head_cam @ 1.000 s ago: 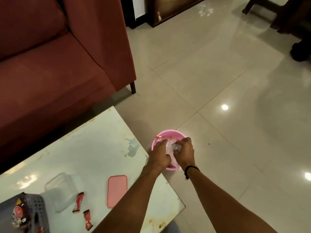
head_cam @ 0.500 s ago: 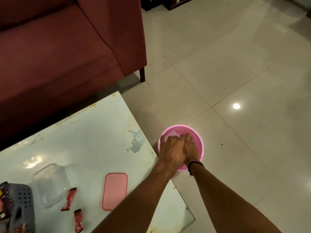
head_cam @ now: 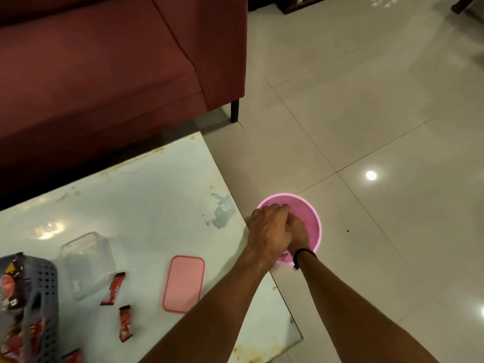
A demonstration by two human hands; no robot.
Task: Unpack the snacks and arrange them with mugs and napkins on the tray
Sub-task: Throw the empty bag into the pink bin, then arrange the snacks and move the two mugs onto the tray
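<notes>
On the floor, beside the table corner: a round pink bin (head_cam: 314, 218) stands on the tiles, its rim just off the table's edge.
Left hand (head_cam: 269, 229): reaches down into the bin, back of the hand up, fingers curled; whether it grips anything I cannot tell.
Right hand (head_cam: 297, 231): pressed against the left inside the bin, mostly hidden under it; a black band (head_cam: 303, 254) circles the wrist; its grip I cannot tell.
Snacks: 2 red wrapped bars (head_cam: 113, 288) (head_cam: 125, 326) lie loose on the pale table (head_cam: 146, 205), near each other but apart.
Basket (head_cam: 39, 289): grey, perforated, at the table's left edge, holding dark and red snack packets (head_cam: 9, 286).
Clear container (head_cam: 87, 263): open, between the basket and the bars, touching neither hand.
Pink lid (head_cam: 183, 283): flat on the table, right of the bars, just left of the left forearm.
Sofa (head_cam: 117, 61): dark red, beyond the table's far edge.
</notes>
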